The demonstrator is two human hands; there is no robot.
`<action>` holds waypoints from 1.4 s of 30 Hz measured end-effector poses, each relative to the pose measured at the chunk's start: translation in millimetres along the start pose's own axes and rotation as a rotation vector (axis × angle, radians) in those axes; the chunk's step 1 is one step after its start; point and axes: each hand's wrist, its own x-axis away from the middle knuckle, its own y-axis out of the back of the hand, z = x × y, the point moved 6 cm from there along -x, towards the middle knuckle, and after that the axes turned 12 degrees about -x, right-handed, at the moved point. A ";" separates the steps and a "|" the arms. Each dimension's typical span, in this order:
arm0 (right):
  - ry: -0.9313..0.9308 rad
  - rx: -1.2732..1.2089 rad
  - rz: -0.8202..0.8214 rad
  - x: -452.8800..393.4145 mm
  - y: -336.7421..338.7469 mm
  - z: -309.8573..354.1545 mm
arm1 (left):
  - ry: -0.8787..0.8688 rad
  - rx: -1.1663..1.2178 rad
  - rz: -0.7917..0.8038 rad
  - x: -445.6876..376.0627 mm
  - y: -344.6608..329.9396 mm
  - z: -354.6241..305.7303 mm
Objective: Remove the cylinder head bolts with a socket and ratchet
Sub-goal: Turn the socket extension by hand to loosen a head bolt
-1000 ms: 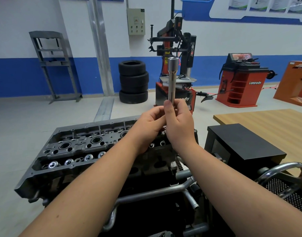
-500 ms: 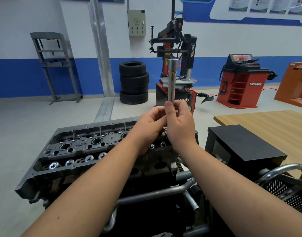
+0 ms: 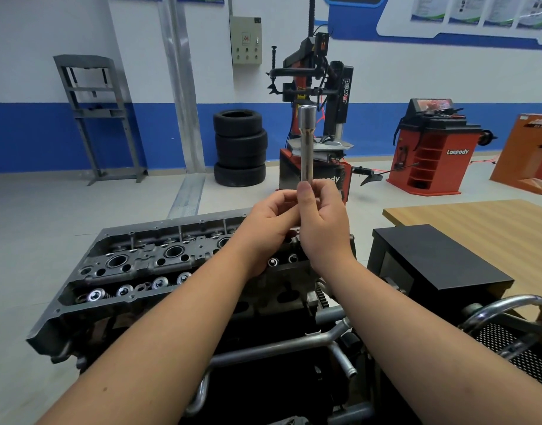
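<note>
Both hands up in front of me, above the cylinder head point(image 3: 159, 262). Long socket point(image 3: 306, 142) held upright, wider end on top. My right hand point(image 3: 323, 228) is wrapped round its lower end, thumb up along the shaft. My left hand point(image 3: 271, 222) is curled against the same lower end, touching the right; what its fingertips pinch, I can't tell. Head sits open below, valve springs point(image 3: 122, 291) along the near edge. Black box point(image 3: 441, 259) to the right, wood table point(image 3: 478, 222) behind it. Tyre stack point(image 3: 239, 147) by the far wall.

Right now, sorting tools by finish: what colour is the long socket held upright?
Plain silver metal, the long socket, clearest in the head view.
</note>
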 end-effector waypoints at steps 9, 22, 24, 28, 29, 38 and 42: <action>-0.055 -0.023 -0.011 -1.3 1.8 -6.0 | 0.001 0.016 -0.005 0.1 -2.1 -0.1; -0.049 -0.011 -0.013 -1.7 1.1 -6.3 | 0.010 0.022 0.028 -0.3 -3.8 0.0; -0.064 -0.009 -0.003 -1.0 1.0 -7.7 | -0.002 0.006 0.031 0.1 -3.9 -1.2; -0.034 0.014 -0.005 -0.2 1.9 -6.5 | -0.021 0.006 0.004 -0.3 -2.2 -1.4; -0.027 0.015 0.003 -0.2 1.2 -5.0 | -0.022 0.020 0.006 -0.1 -2.0 -1.5; -0.064 -0.034 0.010 -2.0 0.1 -7.9 | -0.015 0.027 0.028 -1.2 -4.0 0.2; -0.050 -0.011 -0.016 -0.4 1.7 -6.1 | -0.014 -0.017 -0.001 -2.5 -1.1 2.2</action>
